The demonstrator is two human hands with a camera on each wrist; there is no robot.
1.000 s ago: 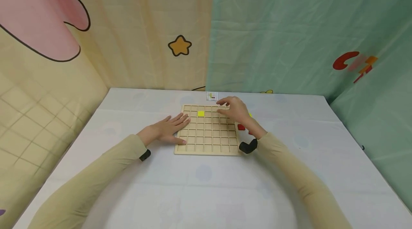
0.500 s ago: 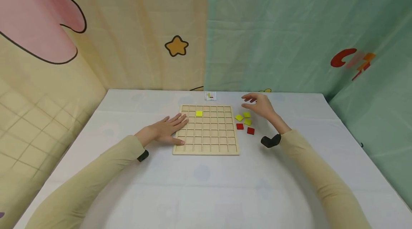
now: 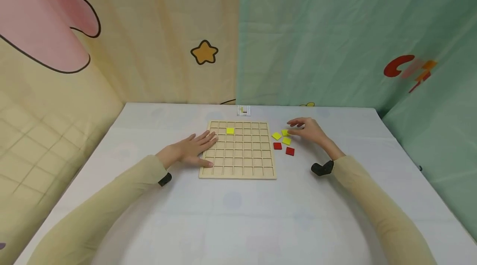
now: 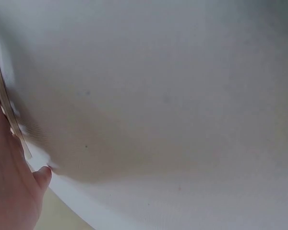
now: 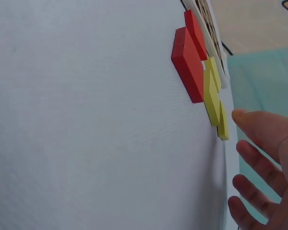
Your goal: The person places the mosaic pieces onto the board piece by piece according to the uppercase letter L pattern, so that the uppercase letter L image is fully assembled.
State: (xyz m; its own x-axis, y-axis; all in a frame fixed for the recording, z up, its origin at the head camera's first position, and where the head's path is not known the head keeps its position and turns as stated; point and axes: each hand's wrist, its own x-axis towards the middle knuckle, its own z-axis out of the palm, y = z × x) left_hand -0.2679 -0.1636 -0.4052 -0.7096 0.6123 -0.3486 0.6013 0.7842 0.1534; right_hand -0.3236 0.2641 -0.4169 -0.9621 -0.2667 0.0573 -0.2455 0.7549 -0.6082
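The left hand [image 3: 189, 150] lies flat, grasping nothing, likely steadying the board [image 3: 244, 161]; the right hand [image 3: 311, 131], grip released, hovers by yellow tiles [image 3: 286, 141].

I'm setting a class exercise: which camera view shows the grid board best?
The head view: it shows nearly the whole grid board, with the left hand over its left edge. The left wrist view shows only an edge strip; the right wrist view, a sliver.
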